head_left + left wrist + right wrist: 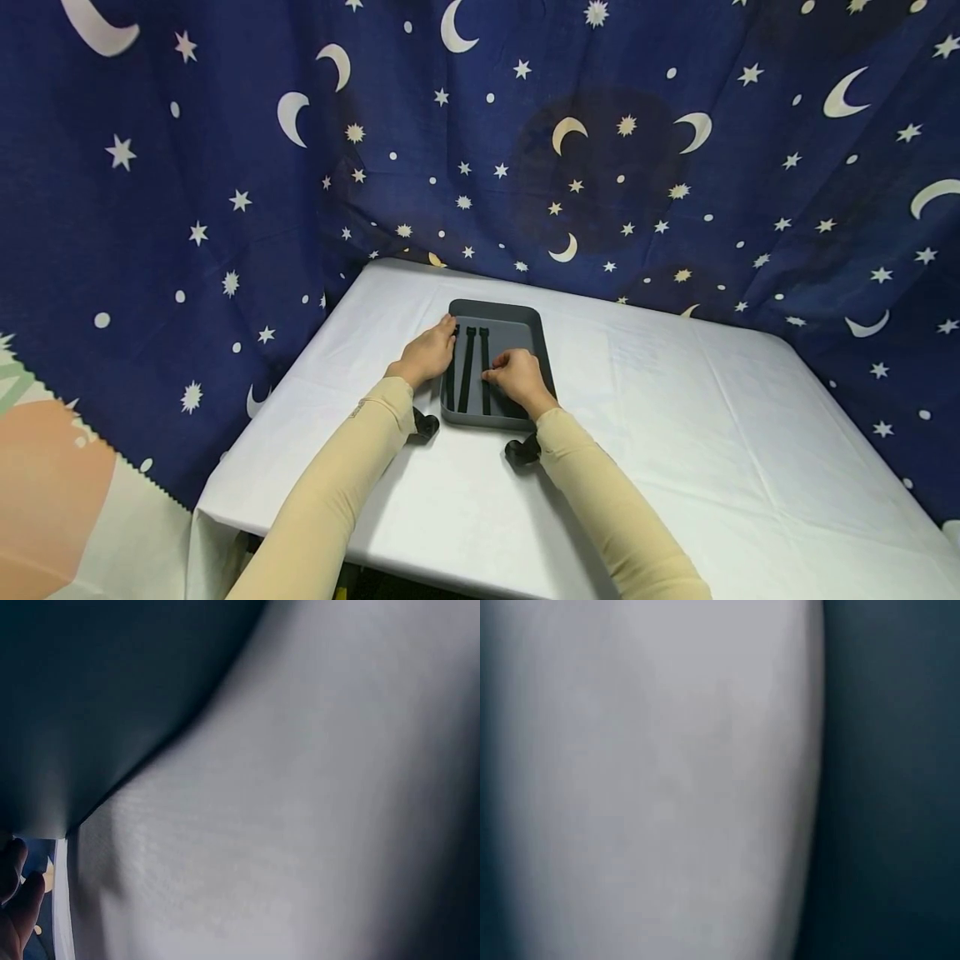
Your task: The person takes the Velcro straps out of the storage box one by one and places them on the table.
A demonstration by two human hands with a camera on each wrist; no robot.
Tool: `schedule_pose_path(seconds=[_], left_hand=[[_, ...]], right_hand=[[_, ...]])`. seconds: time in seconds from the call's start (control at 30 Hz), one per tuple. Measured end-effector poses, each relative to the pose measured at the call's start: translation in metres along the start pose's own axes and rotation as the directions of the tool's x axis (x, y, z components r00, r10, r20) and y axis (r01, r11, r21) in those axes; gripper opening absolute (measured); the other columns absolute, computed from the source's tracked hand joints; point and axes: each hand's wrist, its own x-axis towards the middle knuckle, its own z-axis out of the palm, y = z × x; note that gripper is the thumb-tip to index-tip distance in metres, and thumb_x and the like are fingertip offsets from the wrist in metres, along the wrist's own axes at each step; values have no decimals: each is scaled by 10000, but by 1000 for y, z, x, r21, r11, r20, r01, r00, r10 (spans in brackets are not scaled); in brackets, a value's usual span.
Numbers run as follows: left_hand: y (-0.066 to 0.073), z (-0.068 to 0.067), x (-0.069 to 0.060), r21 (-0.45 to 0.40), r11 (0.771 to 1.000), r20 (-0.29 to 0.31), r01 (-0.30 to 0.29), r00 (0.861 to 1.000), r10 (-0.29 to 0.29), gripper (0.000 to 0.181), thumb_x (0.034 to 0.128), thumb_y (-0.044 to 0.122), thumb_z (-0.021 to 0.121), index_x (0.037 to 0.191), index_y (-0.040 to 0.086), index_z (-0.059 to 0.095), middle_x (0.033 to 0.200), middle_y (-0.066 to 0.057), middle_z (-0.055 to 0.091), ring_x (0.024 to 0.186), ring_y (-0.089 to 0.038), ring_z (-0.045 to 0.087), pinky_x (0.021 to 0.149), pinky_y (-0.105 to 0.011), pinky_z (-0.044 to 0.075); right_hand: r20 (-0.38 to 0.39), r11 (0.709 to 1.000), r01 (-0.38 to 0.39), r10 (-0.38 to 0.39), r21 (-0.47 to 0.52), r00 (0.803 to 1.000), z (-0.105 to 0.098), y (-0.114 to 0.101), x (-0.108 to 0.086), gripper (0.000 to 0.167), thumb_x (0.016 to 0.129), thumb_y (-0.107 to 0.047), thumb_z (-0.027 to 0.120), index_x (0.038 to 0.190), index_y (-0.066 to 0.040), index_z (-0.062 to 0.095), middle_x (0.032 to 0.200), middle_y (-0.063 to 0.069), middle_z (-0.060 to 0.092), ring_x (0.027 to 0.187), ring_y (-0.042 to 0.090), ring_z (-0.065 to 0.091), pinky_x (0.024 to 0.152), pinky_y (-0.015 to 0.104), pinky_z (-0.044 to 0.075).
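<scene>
A grey rectangular tray lies on the white-covered table. Inside it, several narrow black straps with wider heads lie lengthwise side by side, including a middle strap and a right strap. My left hand rests at the tray's left rim, fingers stretched along it near the far-left corner. Over the tray's right half, my right hand pinches the right strap about midway along, thumb and forefinger together. The left wrist view shows the tray's outer wall with fingertips low at the left.
White cloth covers the table, whose front edge runs below my forearms. Behind it hangs a dark blue curtain with moons and stars. Black wrist mounts sit under both sleeves, close to the tray's near side.
</scene>
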Motion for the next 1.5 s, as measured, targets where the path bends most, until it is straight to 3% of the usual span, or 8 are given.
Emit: schedule_pose_path(seconds=[0.37, 0.63, 0.8, 0.93, 1.1, 1.3, 1.5], left_hand=[[1, 1, 3, 12, 1000, -19, -11, 1000, 11, 509, 1100, 213, 340, 1575, 35, 296, 1665, -114, 233, 1538, -243, 253, 1267, -397, 249], [1, 0, 0, -4, 1000, -12, -3, 1000, 3, 510, 1100, 208, 347, 1577, 36, 290, 1670, -107, 220, 1539, -236, 246, 1265, -402, 253], [0, 0, 0, -7, 1000, -11, -13, 1000, 13, 510, 1099, 202, 343, 1574, 25, 288, 1668, -121, 219, 1541, -245, 239, 1269, -402, 242], [1, -1, -1, -6, 1000, -8, -15, 1000, 15, 506, 1100, 198, 340, 1573, 24, 290, 1666, -126, 226, 1541, -248, 239, 1269, -402, 241], [2, -1, -2, -8, 1000, -8, -15, 1000, 15, 503, 1100, 188, 340, 1572, 22, 292, 1664, -126, 229, 1542, -246, 237, 1269, -405, 243], [2, 0, -2, 1, 1000, 0, -14, 1000, 14, 507, 1101, 193, 334, 1577, 26, 281, 1669, -120, 214, 1544, -243, 229, 1270, -403, 239], [0, -1, -2, -5, 1000, -10, -14, 1000, 14, 505, 1099, 185, 345, 1572, 18, 289, 1664, -128, 227, 1542, -248, 237, 1270, -399, 241]], right_hand=[[-59, 991, -129, 127, -29, 990, 8, -11, -2, 129, 835, -138, 814, 865, -34, 744, 963, 130, 745, 930, 302, 703, 828, 446, 599], [-82, 990, -141, 140, -10, 987, 11, -11, -4, 207, 822, -122, 814, 683, -91, 665, 764, 58, 691, 783, 239, 646, 734, 392, 553], [-109, 990, -132, 137, 52, 985, 11, -7, -5, 243, 820, -118, 820, 637, -107, 660, 747, 50, 702, 746, 211, 625, 701, 349, 522], [-105, 985, -133, 145, 113, 984, 11, -3, -6, 187, 839, -108, 803, 676, -89, 713, 794, 63, 740, 700, 174, 623, 628, 287, 486], [-97, 961, -168, 193, 220, 976, 11, 0, -6, 45, 834, -76, 802, 832, -44, 771, 873, 117, 759, 700, 164, 691, 620, 267, 552], [-89, 928, -180, 220, 327, 971, 12, 0, -5, 92, 840, -33, 787, 913, 15, 759, 976, 178, 749, 741, 174, 736, 657, 277, 616], [-59, 899, -145, 186, 414, 981, 14, -2, -4, 103, 859, -16, 765, 933, 50, 738, 965, 195, 735, 701, 142, 701, 651, 259, 615]])
